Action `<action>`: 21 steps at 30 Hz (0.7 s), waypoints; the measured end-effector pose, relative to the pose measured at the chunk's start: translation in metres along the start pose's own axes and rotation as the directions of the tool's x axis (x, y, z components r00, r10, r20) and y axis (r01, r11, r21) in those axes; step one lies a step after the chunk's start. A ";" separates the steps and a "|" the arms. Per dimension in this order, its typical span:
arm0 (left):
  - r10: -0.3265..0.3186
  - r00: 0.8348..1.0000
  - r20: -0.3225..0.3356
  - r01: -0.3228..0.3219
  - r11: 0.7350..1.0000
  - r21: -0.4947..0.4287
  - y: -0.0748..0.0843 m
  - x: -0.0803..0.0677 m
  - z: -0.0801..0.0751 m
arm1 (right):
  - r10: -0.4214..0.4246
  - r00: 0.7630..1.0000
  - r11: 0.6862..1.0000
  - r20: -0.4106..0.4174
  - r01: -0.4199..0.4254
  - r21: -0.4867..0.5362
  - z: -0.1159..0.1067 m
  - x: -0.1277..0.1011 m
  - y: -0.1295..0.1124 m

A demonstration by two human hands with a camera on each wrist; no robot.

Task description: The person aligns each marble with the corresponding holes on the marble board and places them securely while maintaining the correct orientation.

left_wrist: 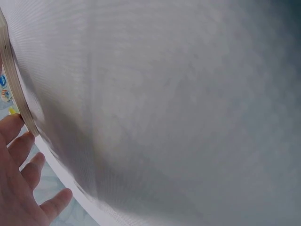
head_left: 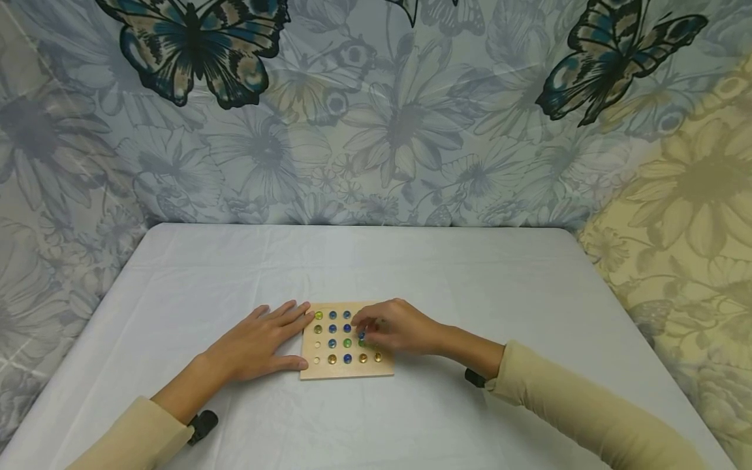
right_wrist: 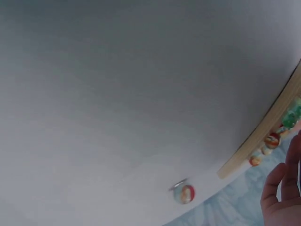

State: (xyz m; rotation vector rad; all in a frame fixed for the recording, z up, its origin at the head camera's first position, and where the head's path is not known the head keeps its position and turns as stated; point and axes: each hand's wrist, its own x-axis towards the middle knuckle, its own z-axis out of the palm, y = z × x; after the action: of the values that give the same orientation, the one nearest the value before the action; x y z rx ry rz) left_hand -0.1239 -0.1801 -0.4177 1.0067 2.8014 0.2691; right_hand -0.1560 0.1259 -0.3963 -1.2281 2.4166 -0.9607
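Observation:
A square wooden board (head_left: 346,372) holds rows of glass marbles in round hollows. My left hand (head_left: 258,343) lies with spread fingers at its left side, fingertips at the upper corner and thumb at the lower edge. My right hand (head_left: 405,326) is over the board's right part with curled fingers. Between its thumb and fingertips a blue marble (head_left: 361,335) shows, just above a green one. The hand covers the upper right hollows. In the right wrist view a red-and-white swirled marble (right_wrist: 186,193) lies on the cloth, off the board.
A white cloth (head_left: 470,281) covers the table under the board. Behind it hangs a fabric (head_left: 405,124) printed with flowers and butterflies. Two pale hollows (head_left: 317,352) sit at the board's lower left. Each wrist wears a black device (head_left: 203,425).

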 end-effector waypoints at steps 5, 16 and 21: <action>-0.002 1.000 -0.001 0.002 1.000 -0.005 -0.001 -0.001 0.001 | -0.014 1.000 1.000 0.010 0.014 -0.019 0.005 0.014 -0.008; 0.022 0.999 -0.030 -0.022 1.000 -0.007 -0.003 -0.001 0.000 | -0.067 0.996 0.998 0.058 0.067 -0.003 0.018 0.034 -0.018; 0.025 0.999 -0.028 -0.025 1.000 -0.005 -0.004 -0.001 0.001 | -0.085 0.994 0.996 0.072 0.086 -0.012 0.022 0.041 -0.022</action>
State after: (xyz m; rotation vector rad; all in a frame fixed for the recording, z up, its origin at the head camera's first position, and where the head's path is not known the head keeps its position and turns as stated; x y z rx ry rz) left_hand -0.1255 -0.1838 -0.4191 1.0460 2.8128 0.2950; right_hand -0.1561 0.0747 -0.3958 -1.3573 2.3374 -0.9067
